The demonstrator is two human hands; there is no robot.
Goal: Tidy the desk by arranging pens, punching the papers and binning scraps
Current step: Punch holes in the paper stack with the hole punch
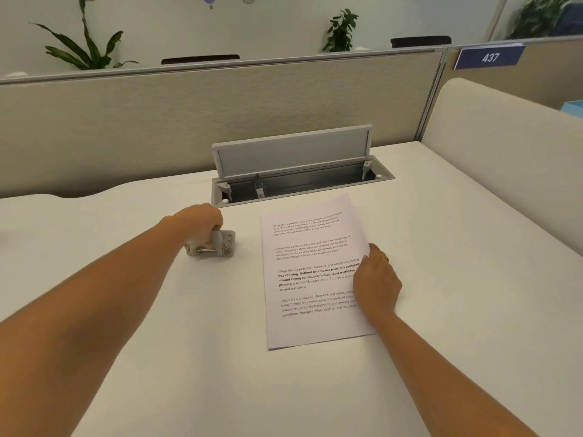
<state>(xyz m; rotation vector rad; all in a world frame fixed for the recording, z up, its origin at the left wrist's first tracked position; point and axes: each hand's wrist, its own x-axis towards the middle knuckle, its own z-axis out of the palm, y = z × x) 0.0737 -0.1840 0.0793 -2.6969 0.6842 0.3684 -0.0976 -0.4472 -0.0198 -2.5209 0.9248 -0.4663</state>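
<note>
On the near part of the white surface (220, 357) only the two bare forearms are seen, and they reach forward. A little farther, at the right, the right hand (377, 279) lies flat on the papers (312, 279). Its fingers (373, 249) are stretched out and they close on nothing; they only press the right edge of the sheets. The papers are a thin stack with printed text, and their long axis runs from near to far, a little turned. Farther and to the left, the left hand (202, 220) is curled over the top of the hole punch (213, 246), and its fingers are closed around the lever. The punch stands on the surface, well apart from the left edge of the papers and clearly to the left of it. I judge that the coming move depends on this gap: the punch must travel to the right, or the papers to the left. The left hand is nearer to the punch. Beyond both, the open cable tray (303, 181) is sunk in the surface
</note>
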